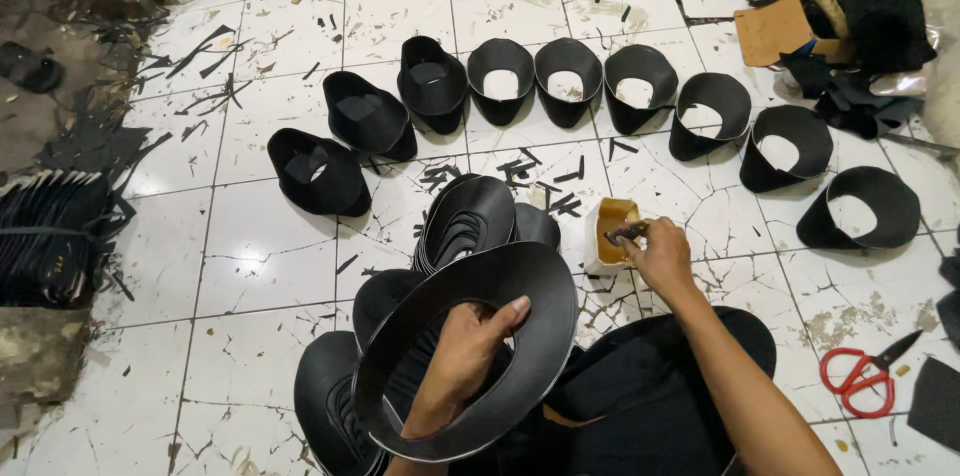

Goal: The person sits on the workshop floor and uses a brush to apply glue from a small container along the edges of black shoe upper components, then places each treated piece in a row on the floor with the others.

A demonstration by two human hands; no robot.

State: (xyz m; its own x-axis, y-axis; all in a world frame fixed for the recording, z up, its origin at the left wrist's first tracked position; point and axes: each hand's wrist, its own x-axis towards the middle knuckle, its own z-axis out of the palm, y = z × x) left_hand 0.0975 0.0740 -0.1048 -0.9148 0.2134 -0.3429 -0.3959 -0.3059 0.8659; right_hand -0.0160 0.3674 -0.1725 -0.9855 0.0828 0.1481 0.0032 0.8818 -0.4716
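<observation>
right hand (660,254) fingers pinched on a brush (627,232) dipping into the glue cup (606,236) mid-floor; left hand (462,361) clamps a black brim ring (470,356) near the floor's lower edge. gluing stage, judged; next move calls for a loaded brush carried to the ring.

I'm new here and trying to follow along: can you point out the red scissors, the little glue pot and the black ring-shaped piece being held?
Red-handled scissors (858,376), head view, on the handle loops.
Small white glue pot (603,236), head view, on its front wall.
Black ring-shaped brim piece (545,311), head view, on its right band.
</observation>
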